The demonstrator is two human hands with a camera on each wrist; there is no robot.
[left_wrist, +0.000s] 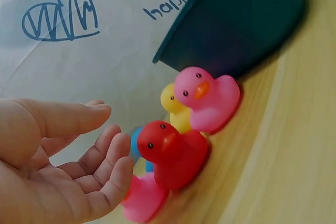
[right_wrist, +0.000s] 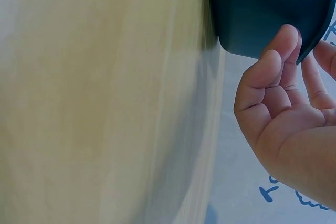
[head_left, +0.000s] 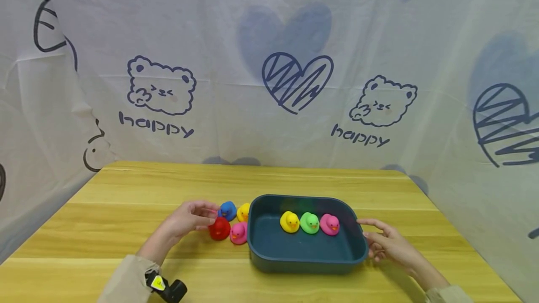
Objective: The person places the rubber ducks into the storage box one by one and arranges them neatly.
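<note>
My left hand point(head_left: 189, 220) is beside a group of toy ducks left of the bin, thumb and fingers apart around nothing. Nearest it are a red duck point(left_wrist: 176, 156) and a pink duck point(left_wrist: 144, 198), the latter partly covered by the fingers in the left wrist view. Another pink duck point(head_left: 239, 233), a blue duck point(head_left: 228, 210) and a yellow duck point(head_left: 243, 212) complete the group. Inside the dark green bin point(head_left: 303, 266) sit a yellow duck point(head_left: 289, 222), a green duck point(head_left: 309, 223) and a pink duck point(head_left: 330, 224) in a row. Fingertips of my right hand point(head_left: 389, 243) touch the bin's right side, loosely bent.
The light wooden table point(head_left: 202, 275) carries everything. A white cloth point(head_left: 236, 120) printed with hearts and bears hangs behind it and at both sides. On the left sleeve, a black wrist device point(head_left: 166, 288) is strapped.
</note>
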